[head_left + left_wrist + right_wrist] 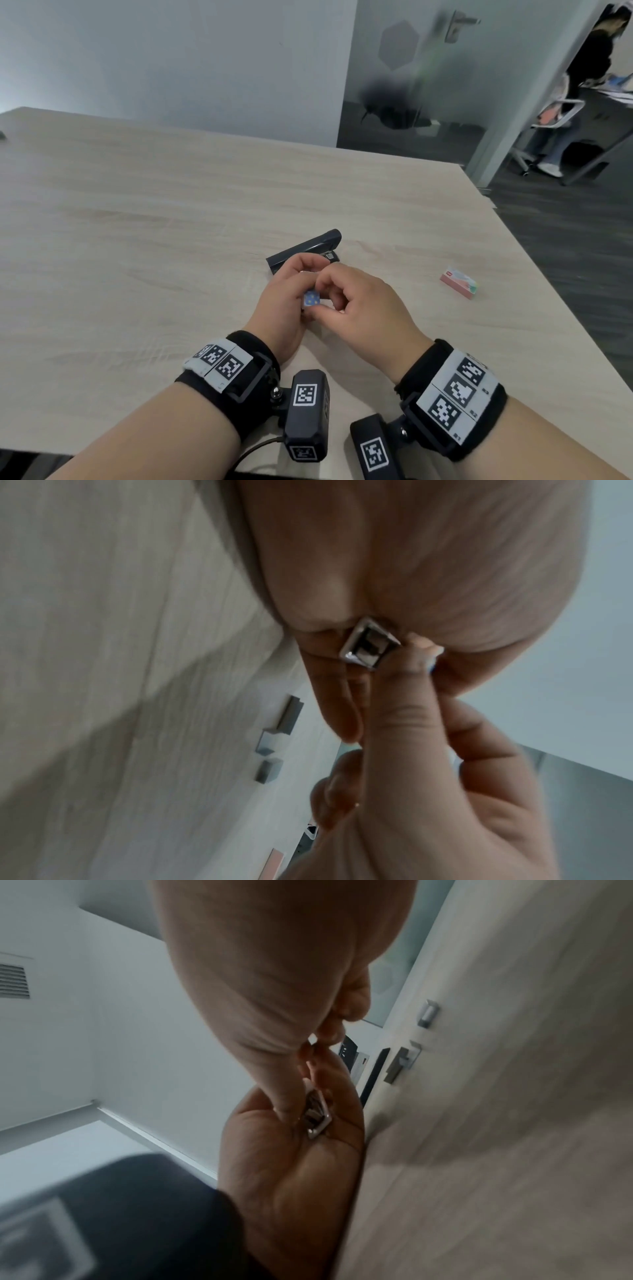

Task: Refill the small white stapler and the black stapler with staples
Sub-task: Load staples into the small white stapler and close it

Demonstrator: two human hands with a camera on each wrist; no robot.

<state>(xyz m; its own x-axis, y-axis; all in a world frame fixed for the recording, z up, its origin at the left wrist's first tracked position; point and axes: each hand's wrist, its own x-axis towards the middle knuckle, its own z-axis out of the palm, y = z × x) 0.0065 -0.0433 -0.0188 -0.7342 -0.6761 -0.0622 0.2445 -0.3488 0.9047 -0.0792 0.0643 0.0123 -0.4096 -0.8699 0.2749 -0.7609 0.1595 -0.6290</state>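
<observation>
The small white stapler (311, 298), with a blue patterned end, is held just above the table between both hands. My left hand (286, 296) curls round it from the left, and my right hand (346, 305) pinches it from the right. In the left wrist view its white-rimmed open end (369, 647) shows metal inside. The right wrist view shows the same stapler (318, 1115) lying across the left hand's fingers (329, 1080). The black stapler (305, 250) lies on the table just behind the hands. Loose staple strips (287, 718) lie on the table under the hands.
A pink staple box (459, 282) lies on the wooden table (137, 240) to the right of the hands. The table's right edge (534, 260) runs diagonally past the box. A person stands at a desk far off at the upper right.
</observation>
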